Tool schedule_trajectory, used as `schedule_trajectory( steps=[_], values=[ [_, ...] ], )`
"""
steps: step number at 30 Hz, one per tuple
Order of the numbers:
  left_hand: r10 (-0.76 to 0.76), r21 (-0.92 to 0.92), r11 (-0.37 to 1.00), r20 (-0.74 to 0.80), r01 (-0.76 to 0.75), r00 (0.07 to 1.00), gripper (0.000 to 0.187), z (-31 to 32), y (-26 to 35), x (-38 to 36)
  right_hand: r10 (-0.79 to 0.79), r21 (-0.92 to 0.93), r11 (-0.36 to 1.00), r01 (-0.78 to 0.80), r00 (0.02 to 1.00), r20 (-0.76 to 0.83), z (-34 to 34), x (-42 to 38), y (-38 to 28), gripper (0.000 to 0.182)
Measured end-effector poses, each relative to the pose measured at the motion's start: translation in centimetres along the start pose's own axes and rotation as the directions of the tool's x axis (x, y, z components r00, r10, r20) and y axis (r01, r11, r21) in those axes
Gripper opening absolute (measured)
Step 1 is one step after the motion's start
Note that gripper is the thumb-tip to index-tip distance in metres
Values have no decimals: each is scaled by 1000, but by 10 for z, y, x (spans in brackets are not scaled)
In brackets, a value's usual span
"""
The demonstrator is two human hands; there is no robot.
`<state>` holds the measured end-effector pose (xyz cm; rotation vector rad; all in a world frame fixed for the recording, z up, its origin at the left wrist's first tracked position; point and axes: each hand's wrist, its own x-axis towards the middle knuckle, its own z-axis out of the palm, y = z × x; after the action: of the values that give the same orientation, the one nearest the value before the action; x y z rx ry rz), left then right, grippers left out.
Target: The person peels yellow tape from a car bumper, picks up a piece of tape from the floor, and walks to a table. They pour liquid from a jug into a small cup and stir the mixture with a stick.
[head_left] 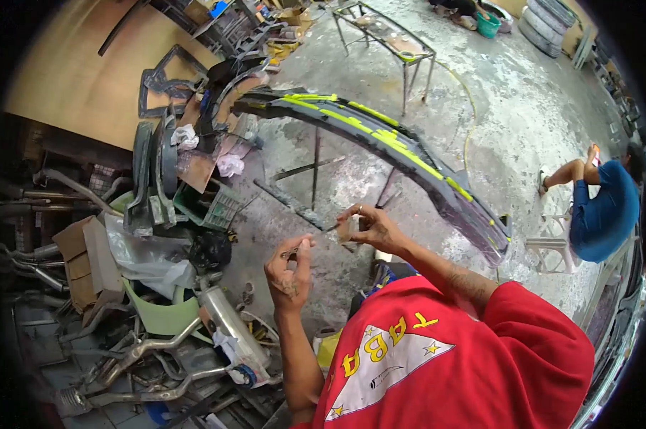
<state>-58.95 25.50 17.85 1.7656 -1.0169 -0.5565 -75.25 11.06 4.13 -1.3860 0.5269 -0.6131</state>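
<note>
My right hand point(374, 230) pinches a small pale, translucent piece point(346, 230) between thumb and fingers; what it is cannot be made out. To its left, my left hand point(290, 275) is raised with thumb and forefinger pressed together; anything between them is too small to name. A short gap parts the hands. Beyond them lies a long, curved dark car part point(366, 136) with bright yellow-green patches along its length, on a dark metal stand point(316, 168).
Metal exhaust pipes point(158, 347), a cardboard box point(87, 268) and a green crate point(219, 207) lie at left. A metal frame table point(383, 39) stands at the back. A person in blue point(605, 211) sits at right. Stacked tyres point(541, 32) are at top right.
</note>
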Motion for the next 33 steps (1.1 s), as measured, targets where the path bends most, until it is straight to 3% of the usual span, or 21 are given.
schedule_trajectory(
  steps=[2,4,6,10,13,15,18,19,21,23,25,27,31,33],
  values=[
    [49,146,987,154,-72,987,20,-22,-5,28,41,-46,998,-41,999,7,13,31,3,39],
    [4,69,997,151,-15,989,19,-34,-14,48,109,-76,991,-109,994,-4,23,54,-10,40],
    [120,163,976,150,-144,981,18,-45,-18,74,30,-142,989,-34,999,-28,26,77,-10,41],
    [201,42,976,218,-215,955,16,-57,-45,119,-79,-217,975,45,986,-148,36,106,0,39],
    [242,82,953,365,-290,899,15,-65,-68,159,-46,-206,979,-13,960,-277,46,123,7,39],
    [170,29,981,345,-192,923,15,-71,-85,181,-19,-190,980,-55,929,-370,57,130,12,36],
    [228,-112,974,509,-198,830,16,-88,-108,217,66,-138,978,-156,860,-506,84,138,10,36],
    [247,-138,969,536,-205,807,16,-93,-111,230,4,-223,963,-153,833,-554,93,142,17,37],
    [380,-153,917,619,-369,687,18,-102,-115,250,49,-191,957,-218,769,-637,112,144,16,38],
    [383,-195,919,641,-342,665,19,-111,-117,263,93,-83,973,-214,700,-709,132,146,15,39],
    [397,-241,916,662,-321,636,19,-115,-118,275,66,-101,971,-216,651,-756,146,145,15,40],
    [510,-318,841,735,-437,447,20,-115,-122,287,-3,-145,971,-192,592,-806,157,144,16,42],
    [588,-361,774,715,-519,379,20,-111,-117,292,28,-128,962,-239,559,-829,165,135,16,42],
    [479,-349,871,757,-346,445,20,-111,-112,286,41,-62,983,-175,529,-847,163,135,15,41]
  ],
)
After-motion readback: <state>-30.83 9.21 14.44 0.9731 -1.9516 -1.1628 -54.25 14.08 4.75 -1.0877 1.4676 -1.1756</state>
